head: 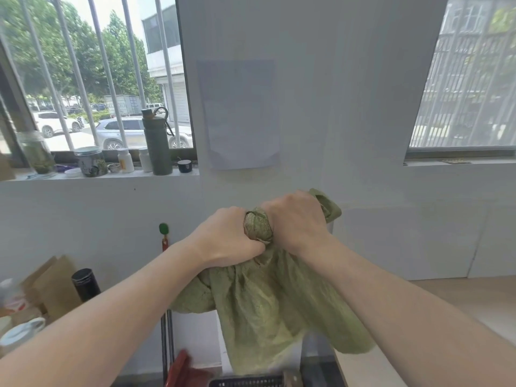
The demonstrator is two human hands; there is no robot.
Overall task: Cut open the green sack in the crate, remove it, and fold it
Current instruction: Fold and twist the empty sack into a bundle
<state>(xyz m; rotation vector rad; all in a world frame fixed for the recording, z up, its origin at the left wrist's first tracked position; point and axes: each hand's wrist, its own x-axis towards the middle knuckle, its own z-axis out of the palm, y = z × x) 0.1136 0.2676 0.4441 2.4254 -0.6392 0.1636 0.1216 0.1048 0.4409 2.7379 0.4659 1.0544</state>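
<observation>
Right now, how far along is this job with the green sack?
The crumpled green woven sack hangs in the air, so it looks already lifted out of the dark crate at the bottom edge. Both hands, left and right, grip its bunched top. Folding is left: it is not yet flat.

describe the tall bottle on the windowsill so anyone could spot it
Look to the barred window on the left and its white sill. The dark green bottle stands near the sill's right end, far taller than the small white pill bottles beside it, with a loop on its cap.
</observation>
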